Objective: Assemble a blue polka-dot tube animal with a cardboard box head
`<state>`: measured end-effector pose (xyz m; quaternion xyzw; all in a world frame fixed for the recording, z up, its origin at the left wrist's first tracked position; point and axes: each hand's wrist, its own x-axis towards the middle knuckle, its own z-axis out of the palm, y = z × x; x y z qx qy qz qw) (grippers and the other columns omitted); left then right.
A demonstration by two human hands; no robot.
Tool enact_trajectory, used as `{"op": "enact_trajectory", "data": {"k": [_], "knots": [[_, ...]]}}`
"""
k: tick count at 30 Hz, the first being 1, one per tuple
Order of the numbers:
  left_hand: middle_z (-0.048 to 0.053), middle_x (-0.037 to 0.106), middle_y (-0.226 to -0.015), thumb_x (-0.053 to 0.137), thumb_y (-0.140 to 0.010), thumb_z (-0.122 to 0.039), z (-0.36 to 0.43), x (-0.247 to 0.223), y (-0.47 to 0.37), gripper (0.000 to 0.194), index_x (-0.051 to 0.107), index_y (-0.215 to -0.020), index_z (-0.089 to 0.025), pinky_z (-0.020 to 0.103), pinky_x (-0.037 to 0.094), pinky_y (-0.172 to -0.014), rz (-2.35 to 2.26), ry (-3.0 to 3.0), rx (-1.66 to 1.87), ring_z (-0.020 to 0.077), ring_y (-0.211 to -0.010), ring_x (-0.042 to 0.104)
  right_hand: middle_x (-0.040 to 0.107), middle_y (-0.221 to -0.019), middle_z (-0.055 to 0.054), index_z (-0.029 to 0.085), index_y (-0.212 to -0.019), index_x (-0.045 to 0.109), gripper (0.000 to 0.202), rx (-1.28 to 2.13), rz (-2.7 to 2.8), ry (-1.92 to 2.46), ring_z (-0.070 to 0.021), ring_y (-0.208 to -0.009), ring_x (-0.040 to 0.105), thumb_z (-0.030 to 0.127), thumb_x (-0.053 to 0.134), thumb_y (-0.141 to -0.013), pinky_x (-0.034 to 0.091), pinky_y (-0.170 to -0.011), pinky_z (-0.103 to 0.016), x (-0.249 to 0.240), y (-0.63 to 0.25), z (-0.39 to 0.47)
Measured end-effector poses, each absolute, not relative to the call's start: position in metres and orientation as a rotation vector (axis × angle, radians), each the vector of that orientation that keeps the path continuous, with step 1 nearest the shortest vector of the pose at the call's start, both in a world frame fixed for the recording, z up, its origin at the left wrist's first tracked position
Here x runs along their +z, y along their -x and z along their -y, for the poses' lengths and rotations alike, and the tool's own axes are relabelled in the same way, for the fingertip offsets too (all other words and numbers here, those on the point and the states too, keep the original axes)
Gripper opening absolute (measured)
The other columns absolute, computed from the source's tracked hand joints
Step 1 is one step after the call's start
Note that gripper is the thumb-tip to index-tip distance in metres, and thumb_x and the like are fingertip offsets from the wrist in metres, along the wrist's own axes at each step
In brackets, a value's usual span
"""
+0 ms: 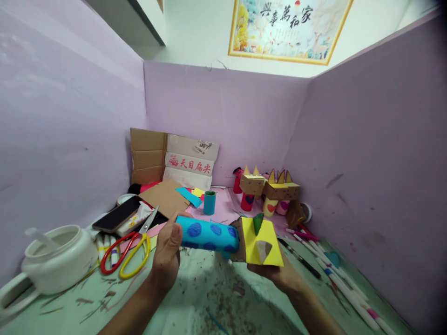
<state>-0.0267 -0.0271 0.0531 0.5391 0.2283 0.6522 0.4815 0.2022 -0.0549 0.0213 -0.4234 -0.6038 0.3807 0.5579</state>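
Note:
My left hand (168, 251) is closed around the near end of a blue paper tube (207, 236) with dark blue spots. The tube lies level in the air above the table. At its other end is a small cardboard box (239, 239), which has a yellow paper face (249, 251) bearing a green pointed ear (258, 223) and a pale pointed piece (263, 251). My right hand (267, 271) grips this box from below, its fingers mostly hidden. Tube and box touch; whether they are joined I cannot tell.
Scissors (141, 239), a phone (120, 213) and a white pot (57, 258) stand left. Behind are a short blue tube (209, 204), cardboard (165, 197) and finished box-headed figures (252, 185). Markers (344, 279) line the right. Purple walls (223, 116) enclose the table.

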Motion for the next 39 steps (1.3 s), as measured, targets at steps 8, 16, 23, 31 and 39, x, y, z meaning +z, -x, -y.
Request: {"op": "enact_trajectory", "data": {"k": [8,16,23,31,39], "knots": [[0.004,0.065,-0.078,0.056,-0.079,-0.049,0.029,0.062,0.027,0.033,0.062,-0.082,-0.017,0.026,0.046,-0.06,-0.515,-1.301,1.581,0.0202,-0.076,0.06,0.063,-0.095,-0.002,0.024,-0.091,0.053,0.042,0.879,1.404,0.985,-0.0236,-0.083,0.06,0.029,0.078,-0.057,0.054,-0.072,-0.039,0.013,-0.202,0.052],[0.005,0.065,-0.076,0.056,-0.077,-0.053,0.027,0.058,0.026,0.039,0.063,-0.081,-0.016,0.028,0.048,-0.064,-0.602,-1.264,1.633,0.0219,-0.079,0.061,0.061,-0.106,-0.003,0.027,-0.105,0.051,0.052,0.795,1.513,0.969,-0.0237,-0.087,0.06,0.025,0.077,-0.06,0.055,-0.068,-0.035,0.013,-0.206,0.051],[0.006,0.065,-0.072,0.057,-0.077,-0.05,0.03,0.061,0.027,0.035,0.068,-0.076,-0.017,0.028,0.05,-0.064,-0.786,-1.298,1.676,0.0224,-0.077,0.061,0.06,-0.106,0.0,0.034,-0.119,0.04,0.068,0.821,1.546,0.924,-0.0222,-0.086,0.06,0.022,0.075,-0.063,0.055,-0.069,-0.034,0.008,-0.206,0.051],[0.006,0.067,-0.077,0.062,-0.073,-0.049,0.023,0.05,0.028,0.033,0.068,-0.079,-0.016,0.033,0.051,-0.072,-0.908,-1.153,1.732,0.0241,-0.084,0.061,0.059,-0.11,-0.001,0.033,-0.11,0.052,0.058,0.808,1.507,0.925,-0.0251,-0.089,0.058,0.022,0.077,-0.059,0.054,-0.073,-0.039,0.014,-0.203,0.052],[0.005,0.066,-0.073,0.062,-0.073,-0.05,0.022,0.046,0.028,0.038,0.067,-0.078,-0.013,0.032,0.051,-0.069,-0.869,-1.104,1.673,0.0236,-0.08,0.062,0.061,-0.1,-0.002,0.03,-0.106,0.054,0.053,0.804,1.525,0.942,-0.0243,-0.085,0.058,0.022,0.077,-0.059,0.054,-0.072,-0.04,0.017,-0.204,0.054]]}}
